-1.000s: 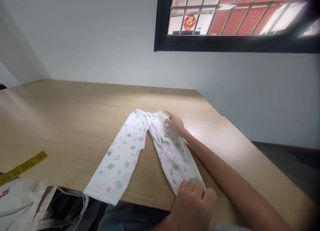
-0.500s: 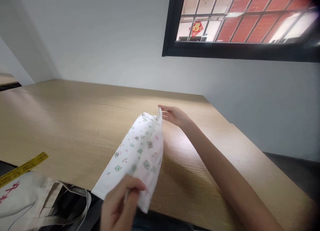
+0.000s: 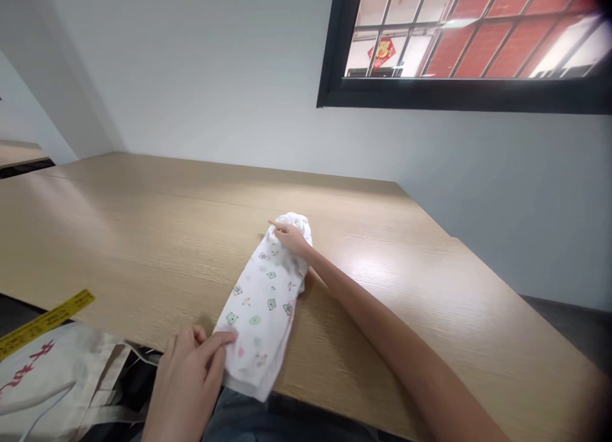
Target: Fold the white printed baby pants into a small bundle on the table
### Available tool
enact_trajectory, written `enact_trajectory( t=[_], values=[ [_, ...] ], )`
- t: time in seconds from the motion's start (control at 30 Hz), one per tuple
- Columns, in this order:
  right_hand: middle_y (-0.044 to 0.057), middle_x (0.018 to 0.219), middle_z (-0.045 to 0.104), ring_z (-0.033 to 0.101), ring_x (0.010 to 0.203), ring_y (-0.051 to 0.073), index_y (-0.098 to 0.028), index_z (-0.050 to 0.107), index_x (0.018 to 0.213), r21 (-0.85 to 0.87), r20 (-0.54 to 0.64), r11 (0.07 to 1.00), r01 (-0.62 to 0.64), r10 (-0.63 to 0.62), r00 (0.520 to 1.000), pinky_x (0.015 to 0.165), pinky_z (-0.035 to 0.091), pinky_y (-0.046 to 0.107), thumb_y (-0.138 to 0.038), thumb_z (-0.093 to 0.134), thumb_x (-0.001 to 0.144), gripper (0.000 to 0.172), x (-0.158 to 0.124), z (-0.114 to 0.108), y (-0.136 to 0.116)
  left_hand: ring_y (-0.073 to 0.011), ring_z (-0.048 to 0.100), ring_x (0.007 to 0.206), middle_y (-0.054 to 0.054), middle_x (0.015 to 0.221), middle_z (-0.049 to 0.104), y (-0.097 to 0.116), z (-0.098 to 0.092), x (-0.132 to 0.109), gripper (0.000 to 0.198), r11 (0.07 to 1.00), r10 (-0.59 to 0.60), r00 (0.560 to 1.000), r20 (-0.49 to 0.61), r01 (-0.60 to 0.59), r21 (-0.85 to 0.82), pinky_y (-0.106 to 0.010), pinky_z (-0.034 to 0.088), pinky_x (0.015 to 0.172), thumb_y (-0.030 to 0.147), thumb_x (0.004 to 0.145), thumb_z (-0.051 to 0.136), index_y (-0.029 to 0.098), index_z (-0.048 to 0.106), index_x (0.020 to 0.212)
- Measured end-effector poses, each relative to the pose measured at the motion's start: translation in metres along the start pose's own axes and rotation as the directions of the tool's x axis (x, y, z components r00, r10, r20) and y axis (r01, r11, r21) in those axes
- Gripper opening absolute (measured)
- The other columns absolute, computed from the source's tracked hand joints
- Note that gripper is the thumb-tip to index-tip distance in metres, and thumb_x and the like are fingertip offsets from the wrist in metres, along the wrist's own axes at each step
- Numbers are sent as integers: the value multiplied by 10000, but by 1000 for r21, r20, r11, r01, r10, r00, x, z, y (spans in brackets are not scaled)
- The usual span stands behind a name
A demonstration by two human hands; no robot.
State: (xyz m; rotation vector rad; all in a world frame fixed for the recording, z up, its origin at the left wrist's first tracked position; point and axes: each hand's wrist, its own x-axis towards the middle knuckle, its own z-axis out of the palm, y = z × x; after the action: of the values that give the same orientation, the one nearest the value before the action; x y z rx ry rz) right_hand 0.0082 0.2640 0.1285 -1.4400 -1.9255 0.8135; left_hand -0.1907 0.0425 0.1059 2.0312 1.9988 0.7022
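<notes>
Small white children's trousers with a green and pink print lie on the wooden table, folded lengthwise with one leg over the other. My right hand rests on the waistband end at the far side, fingers stretched out flat. My left hand is at the near cuff end by the table's front edge, fingers together and pressed on the edge of the cloth. The cuffs hang slightly over the table edge.
A white cloth tote bag with red lettering and long straps lies at the lower left, below the table edge. A yellow ruler sticks out above it. A grey wall and a dark-framed window stand behind the table.
The trousers lay spread with both legs apart; the right leg was lifted and swung over onto the left one. Both hands now press the folded trousers down, further left.
</notes>
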Motion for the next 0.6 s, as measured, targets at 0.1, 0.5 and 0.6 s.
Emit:
enact_trajectory(
  t=[0.1,0.5,0.6],
  values=[
    [-39,1262,515,489,1117,169,-273,566,1178,32,35,997,64,-65,997,958,374,295,-129,407,812,424,-5,-14,9,-218,494,765,-55,816,472,23,6,-9,282,980,199,978,65,-200,6,-394,431,693,255,794,424,324,680,890],
    [31,1354,414,371,1238,193,-187,459,1281,20,458,991,135,-130,879,1045,298,343,-385,339,916,433,-75,-48,2,-296,282,1254,-126,1365,323,87,31,66,401,858,502,843,194,-514,11,-511,276,1004,289,893,372,182,422,1275],
    [47,1388,362,282,1288,200,-172,420,1306,-84,477,953,292,-219,851,1078,221,376,-385,212,948,465,-86,-36,0,-299,278,1274,-125,1339,406,98,44,77,434,827,538,797,274,-562,13,-536,205,1043,305,895,379,140,398,1296]
  ],
)
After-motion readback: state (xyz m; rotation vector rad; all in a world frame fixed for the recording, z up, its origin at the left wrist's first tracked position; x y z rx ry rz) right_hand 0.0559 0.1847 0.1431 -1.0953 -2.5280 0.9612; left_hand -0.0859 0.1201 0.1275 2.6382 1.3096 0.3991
